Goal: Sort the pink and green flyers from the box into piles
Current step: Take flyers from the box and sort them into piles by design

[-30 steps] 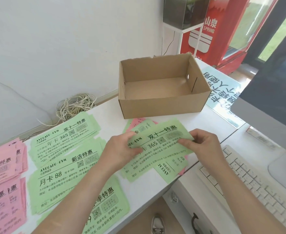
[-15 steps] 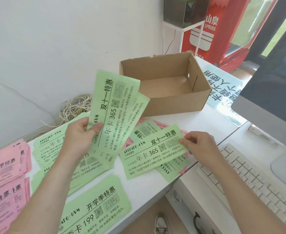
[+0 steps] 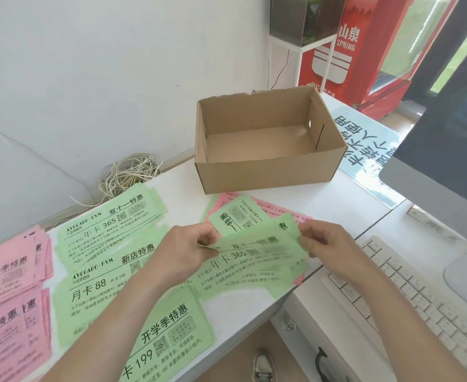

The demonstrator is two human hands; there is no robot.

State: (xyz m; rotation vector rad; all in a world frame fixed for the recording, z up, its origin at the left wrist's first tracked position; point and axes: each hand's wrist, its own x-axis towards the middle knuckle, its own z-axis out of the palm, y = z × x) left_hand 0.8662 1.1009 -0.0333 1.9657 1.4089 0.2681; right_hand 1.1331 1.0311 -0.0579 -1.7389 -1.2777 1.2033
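- Cannot read the upper edge of the held green flyers [image 3: 254, 257]: print smeared there, only "365" and a few characters legible lower down.
- Cannot count the sheets in that fan; several, overlapping.
- Cut off by the left frame edge: pink piles [image 3: 6, 266], one farther, one nearer.
- Cut off by the bottom edge and partly under the left forearm: nearest green pile [image 3: 171, 334].
- Partly covered by both hands and the held sheets: unsorted heap [image 3: 276, 209] of pink and green flyers, flat on the table [image 3: 185, 194], just in front of the box [image 3: 268, 172].
- Box open at the top, bare cardboard floor in view.
- Left hand [image 3: 184, 252]: fingers curled, thumb and fingertips pinching the left end of the held green flyers.
- Right hand [image 3: 328, 244]: fingers curled round the right end of the same fan; fingertips partly hidden behind the paper.
- Fan held between the two hands, over the heap, near the front edge of the table.
- Two further green piles [image 3: 111, 224] beyond the left forearm, between the pink piles and the heap.
- Coil of cord [image 3: 127, 175] against the wall, behind the green piles.
- Keyboard [image 3: 419, 307] to the right, on a lower surface; monitor [image 3: 447, 133] above it, cut off by the right edge.
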